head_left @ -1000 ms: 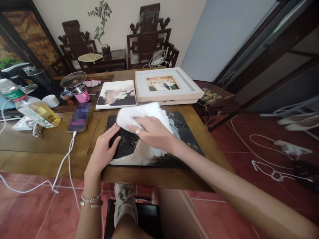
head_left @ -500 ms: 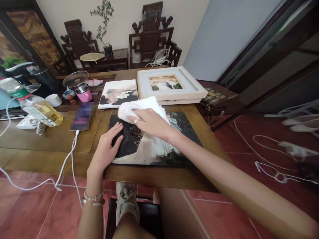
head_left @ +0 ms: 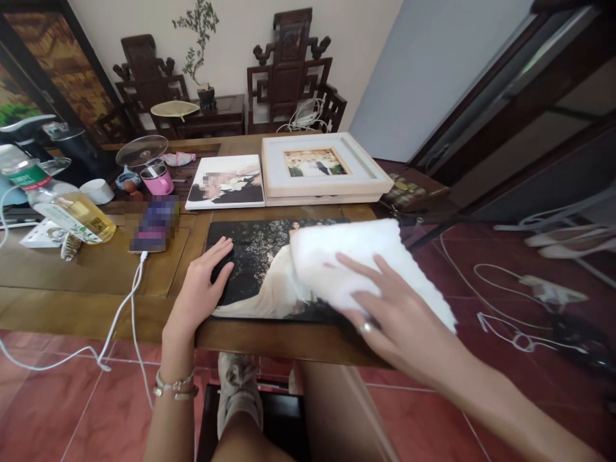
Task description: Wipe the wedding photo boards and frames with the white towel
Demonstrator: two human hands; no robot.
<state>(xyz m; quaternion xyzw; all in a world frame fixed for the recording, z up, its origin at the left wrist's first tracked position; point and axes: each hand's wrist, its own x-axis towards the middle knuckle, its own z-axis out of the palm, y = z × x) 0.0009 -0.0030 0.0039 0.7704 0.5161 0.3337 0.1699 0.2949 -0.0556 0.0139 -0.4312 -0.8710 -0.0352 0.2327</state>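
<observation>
A dark photo panel with a pale gown in its picture lies flat at the table's front edge. Fingers stretched out, my left hand rests on the panel's left edge. My right hand presses a white cloth onto the right part of the panel, its thumb and fingers bent over the fabric. The cloth covers much of the panel's right side and hangs past its right edge.
Behind the panel are a white photo board and a pale box frame. A phone on a white cable, an oil bottle and a pink mug stand to the left on the wooden table.
My right hand has swept the cloth right and toward me, spreading it wider and uncovering the panel's upper left. My left hand stays at the left edge.
</observation>
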